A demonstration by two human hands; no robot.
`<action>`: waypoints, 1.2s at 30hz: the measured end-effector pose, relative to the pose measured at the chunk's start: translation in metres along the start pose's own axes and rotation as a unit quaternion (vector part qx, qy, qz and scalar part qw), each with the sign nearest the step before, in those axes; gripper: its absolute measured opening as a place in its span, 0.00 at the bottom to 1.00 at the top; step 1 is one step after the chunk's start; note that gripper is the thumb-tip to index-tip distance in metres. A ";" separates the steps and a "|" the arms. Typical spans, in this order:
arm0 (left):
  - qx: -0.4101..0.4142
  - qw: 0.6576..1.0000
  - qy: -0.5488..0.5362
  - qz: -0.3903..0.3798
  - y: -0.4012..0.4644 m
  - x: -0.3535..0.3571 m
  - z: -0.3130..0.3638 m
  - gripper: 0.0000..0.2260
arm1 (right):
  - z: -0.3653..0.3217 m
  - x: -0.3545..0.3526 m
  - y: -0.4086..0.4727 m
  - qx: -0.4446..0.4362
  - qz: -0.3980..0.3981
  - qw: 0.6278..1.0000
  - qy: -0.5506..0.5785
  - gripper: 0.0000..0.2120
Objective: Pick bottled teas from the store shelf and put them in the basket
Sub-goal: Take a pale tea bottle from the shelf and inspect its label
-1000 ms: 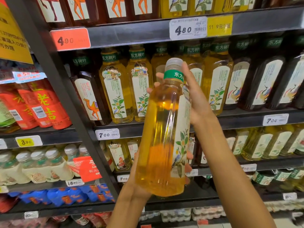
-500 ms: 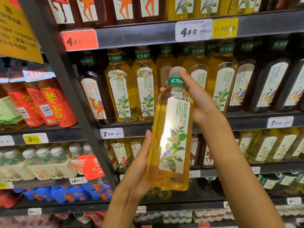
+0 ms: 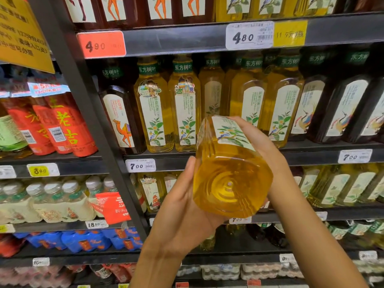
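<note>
A bottle of yellow tea [image 3: 229, 179] with a white leaf label is tipped so that its base faces me. My right hand [image 3: 264, 146] wraps its far side near the label. My left hand [image 3: 185, 210] cups its lower left side from beneath. More yellow tea bottles [image 3: 166, 113] and dark tea bottles [image 3: 342, 109] stand in a row on the store shelf [image 3: 207, 161] behind. No basket is in view.
A dark upright post [image 3: 87, 113] divides the shelving. Red bottles [image 3: 62, 125] and packs of pale bottles [image 3: 47, 200] fill the left bay. Price tags line the shelf edges. More tea bottles stand on the shelves above and below.
The bottle has tilted from upright to lying with its base toward me and has come lower. Both hands have stayed on it.
</note>
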State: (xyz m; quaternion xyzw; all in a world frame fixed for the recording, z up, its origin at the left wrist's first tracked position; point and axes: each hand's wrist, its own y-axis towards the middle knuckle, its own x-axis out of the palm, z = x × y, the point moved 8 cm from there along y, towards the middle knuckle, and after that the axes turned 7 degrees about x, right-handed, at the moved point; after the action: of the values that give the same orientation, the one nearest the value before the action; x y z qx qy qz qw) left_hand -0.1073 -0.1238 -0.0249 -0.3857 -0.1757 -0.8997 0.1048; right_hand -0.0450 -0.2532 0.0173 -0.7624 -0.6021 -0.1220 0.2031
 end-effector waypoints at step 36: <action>0.086 0.910 0.372 0.159 0.014 -0.084 0.018 0.30 | -0.045 0.037 -0.048 -0.323 -0.054 0.942 -0.071 0.21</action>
State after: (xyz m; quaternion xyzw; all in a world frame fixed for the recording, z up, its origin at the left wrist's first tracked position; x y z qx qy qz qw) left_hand -0.0340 -0.1249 -0.0713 -0.0353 -0.1375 -0.9308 0.3369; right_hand -0.0793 -0.2328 0.0807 -0.7603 -0.5833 -0.2661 -0.1044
